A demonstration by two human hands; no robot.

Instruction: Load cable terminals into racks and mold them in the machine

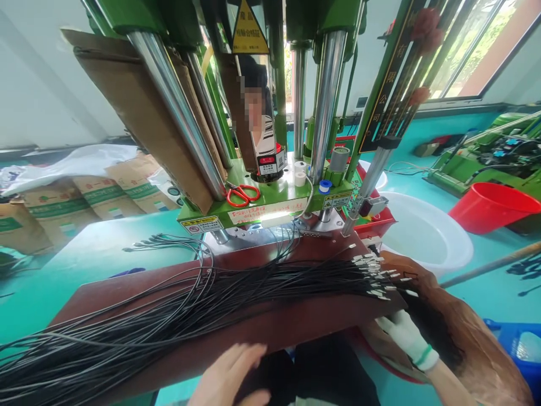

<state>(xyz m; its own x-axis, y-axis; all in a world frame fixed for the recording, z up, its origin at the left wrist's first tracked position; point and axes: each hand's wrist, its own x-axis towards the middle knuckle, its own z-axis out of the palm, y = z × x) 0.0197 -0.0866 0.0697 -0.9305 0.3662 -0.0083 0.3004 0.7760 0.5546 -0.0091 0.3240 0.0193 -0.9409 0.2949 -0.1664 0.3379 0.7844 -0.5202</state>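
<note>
My left hand [232, 372] is bare and just in front of the brown board [296, 324], fingers stretched and thumb apart, slightly blurred, holding nothing. In a white glove with a green cuff, my right hand [403, 336] is at the board's right front corner. Its fingers point left and look extended; I see nothing in them. A thick bundle of black cables [270, 287] lies along the board, with pale connector ends [376, 276] gathered at the right. Several cables [169, 241] loop back toward the far left edge, their ends sticking out. Others lead into the green press [270, 192].
Red-handled scissors [243, 195] and a tape roll [325, 185] lie on the press. Cardboard [147, 124] leans against its left column. To the right are a brown bag [473, 321] with dark contents, a white tub [426, 231] and a red bucket [492, 207]. Sacks [97, 194] stand left.
</note>
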